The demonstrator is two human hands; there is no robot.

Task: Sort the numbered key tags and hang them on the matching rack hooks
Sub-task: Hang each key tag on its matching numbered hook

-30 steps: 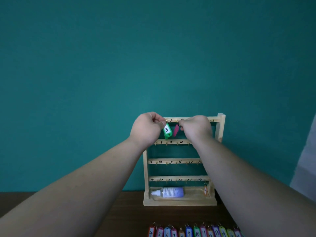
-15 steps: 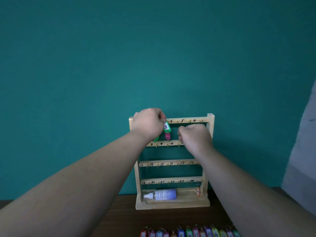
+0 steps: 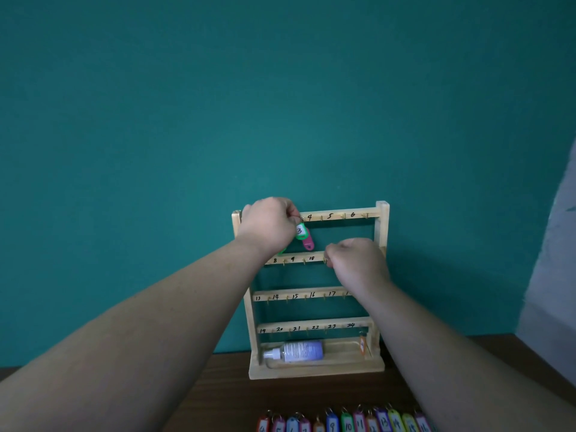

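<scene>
A wooden key rack [image 3: 382, 232] with four numbered hook rails stands against the teal wall. My left hand [image 3: 269, 224] is at the top rail and pinches the ring of a green tag marked 3 [image 3: 301, 231]. A pink tag [image 3: 309, 243] hangs just behind and below it. Another green tag [image 3: 282, 251] peeks out under my left wrist. My right hand [image 3: 355, 261] hovers at the second rail near hook 10, fingers loosely curled, holding nothing that I can see. A row of several coloured numbered tags [image 3: 346, 424] lies on the table at the bottom edge.
A white and lilac bottle [image 3: 296, 351] lies in the rack's base tray. A small orange tag [image 3: 362, 345] hangs at the bottom right hook. The brown table [image 3: 224, 397] runs under the rack. A pale wall [image 3: 551, 275] stands at the right.
My right hand has let go near the top rail and dropped down to the second rail. My left hand stays at the top rail with tag 3. The view shifted slightly.
</scene>
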